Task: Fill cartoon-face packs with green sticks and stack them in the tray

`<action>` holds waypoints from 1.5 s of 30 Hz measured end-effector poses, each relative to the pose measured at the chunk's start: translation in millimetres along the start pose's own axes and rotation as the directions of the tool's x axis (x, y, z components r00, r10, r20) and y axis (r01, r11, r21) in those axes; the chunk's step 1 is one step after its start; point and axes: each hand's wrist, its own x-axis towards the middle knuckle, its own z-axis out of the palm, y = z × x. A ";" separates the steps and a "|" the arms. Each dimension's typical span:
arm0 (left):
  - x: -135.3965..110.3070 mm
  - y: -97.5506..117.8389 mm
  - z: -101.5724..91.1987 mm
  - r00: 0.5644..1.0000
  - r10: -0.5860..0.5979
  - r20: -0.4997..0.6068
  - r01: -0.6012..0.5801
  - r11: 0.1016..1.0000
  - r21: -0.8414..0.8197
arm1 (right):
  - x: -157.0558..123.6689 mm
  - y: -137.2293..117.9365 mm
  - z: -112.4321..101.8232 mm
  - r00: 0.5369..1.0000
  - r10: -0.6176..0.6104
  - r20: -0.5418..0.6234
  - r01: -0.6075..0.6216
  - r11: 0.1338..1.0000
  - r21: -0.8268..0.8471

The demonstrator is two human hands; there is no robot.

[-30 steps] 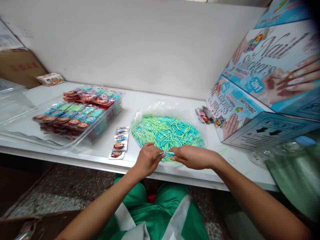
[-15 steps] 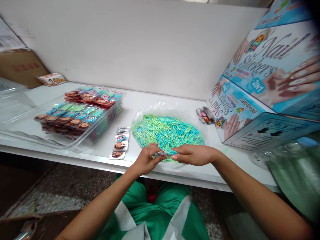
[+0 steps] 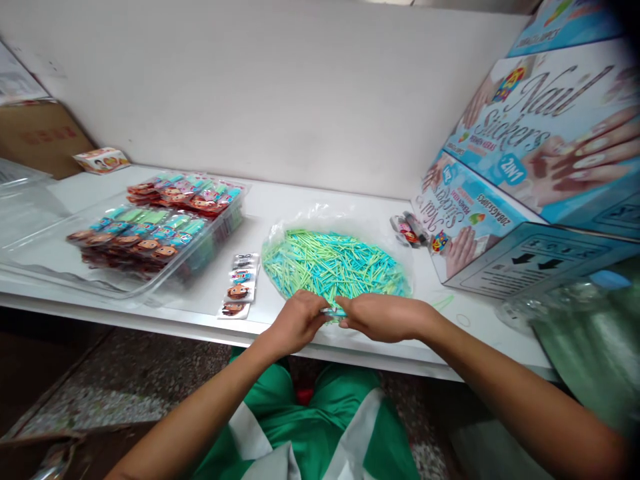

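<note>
Close together at the table's front edge, my left hand (image 3: 299,323) and my right hand (image 3: 384,316) are both closed. A small packet (image 3: 328,311) shows between my fingertips, its left end pinched in my left hand. My right fingers pinch light-blue sticks (image 3: 340,312) at the packet's right end; whether the sticks are inside it is hidden. Just behind my hands lies a clear plastic bag (image 3: 273,235), spread open, with a heap of thin green and blue sticks (image 3: 335,263) in it. Left of this bag, small printed packets (image 3: 239,291) lie in an overlapping column.
A clear tray (image 3: 131,291) at the left holds stacked filled packets (image 3: 145,233). Large nail sticker boxes (image 3: 530,133) rise at the right, with dark little packets (image 3: 409,229) beside them. A plastic bottle (image 3: 525,310) lies at the right edge. A cardboard box (image 3: 43,137) stands far left.
My right hand has shifted slightly left and its fingers have curled in, bringing the blue sticks against the packet. My left hand has turned a little and stays closed on the packet.
</note>
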 end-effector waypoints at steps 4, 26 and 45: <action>-1.0 13.2 -1.8 0.988 -0.001 0.156 -0.018 0.993 0.118 | 5.7 0.6 3.7 0.999 -0.034 -0.032 0.035 0.999 0.032; -2.6 17.9 24.0 0.907 -0.367 0.207 0.325 0.299 -0.897 | 32.7 8.6 21.4 0.869 0.250 -0.426 0.199 0.611 0.766; -10.9 21.9 33.4 0.838 -0.515 0.178 0.346 0.250 -0.904 | 24.8 3.9 57.2 0.805 0.364 -0.468 0.258 0.496 0.830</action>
